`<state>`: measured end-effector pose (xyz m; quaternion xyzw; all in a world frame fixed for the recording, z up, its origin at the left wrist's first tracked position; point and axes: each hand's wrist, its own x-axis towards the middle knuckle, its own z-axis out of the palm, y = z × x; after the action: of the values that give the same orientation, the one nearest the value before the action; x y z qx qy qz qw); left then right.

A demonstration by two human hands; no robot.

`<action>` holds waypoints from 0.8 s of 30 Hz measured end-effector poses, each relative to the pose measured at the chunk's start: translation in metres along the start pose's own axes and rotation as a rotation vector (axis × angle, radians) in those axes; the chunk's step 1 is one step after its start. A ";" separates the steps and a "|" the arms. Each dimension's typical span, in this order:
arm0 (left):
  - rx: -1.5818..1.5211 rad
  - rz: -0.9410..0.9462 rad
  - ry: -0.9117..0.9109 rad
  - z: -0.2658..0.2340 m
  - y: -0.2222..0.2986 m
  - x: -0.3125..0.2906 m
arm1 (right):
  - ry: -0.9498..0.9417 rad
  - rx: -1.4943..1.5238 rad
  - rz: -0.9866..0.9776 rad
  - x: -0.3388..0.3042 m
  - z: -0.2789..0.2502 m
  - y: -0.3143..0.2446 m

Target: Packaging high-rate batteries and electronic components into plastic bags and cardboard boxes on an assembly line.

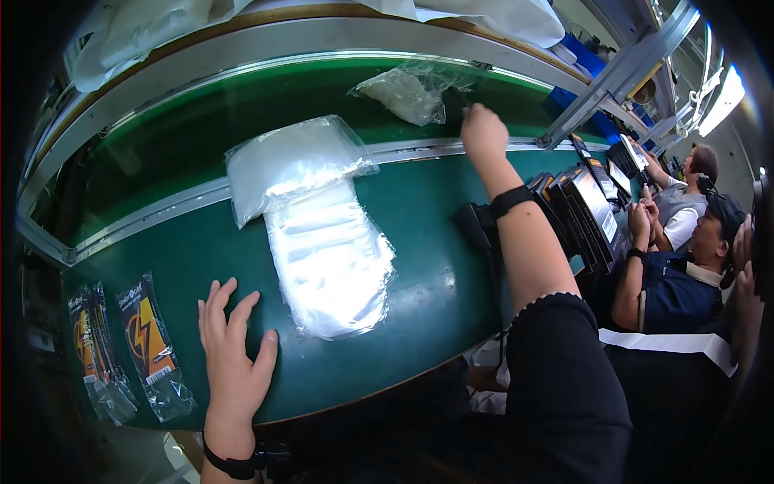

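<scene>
My left hand (236, 355) lies on the green tabletop with its fingers spread, holding nothing. Beside it on the left are black-and-orange packets in clear sleeves: a single packet (151, 339) and a small overlapping pile (95, 347). My right hand (485, 133) is stretched to the far side of the table, its fingers curled closed; what they grip, if anything, is hidden. Just left of that hand is a crumpled clear plastic bag (409, 95) with whitish contents. Between my hands lies a fanned stack of clear plastic sleeves (326, 266), with a filled clear bag (294, 161) against its far end.
Stacked black-and-orange boxes (584, 218) stand at the right, past a dark device (477, 226) beside my right forearm. A metal rail (153, 211) runs along the table's back, under a shelf (322, 36). Two people (685, 266) sit at the right.
</scene>
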<state>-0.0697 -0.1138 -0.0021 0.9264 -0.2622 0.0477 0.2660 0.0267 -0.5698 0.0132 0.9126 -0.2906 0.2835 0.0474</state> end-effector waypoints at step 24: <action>-2.056 -0.128 -0.187 -0.014 0.050 -0.016 | -0.483 1.514 -0.413 -0.217 -0.196 -0.131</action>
<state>-0.1084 -0.1349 0.0298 0.2641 -0.1460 -0.2858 0.9095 -0.1420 -0.3024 0.0690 0.7686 0.1512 0.1840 -0.5937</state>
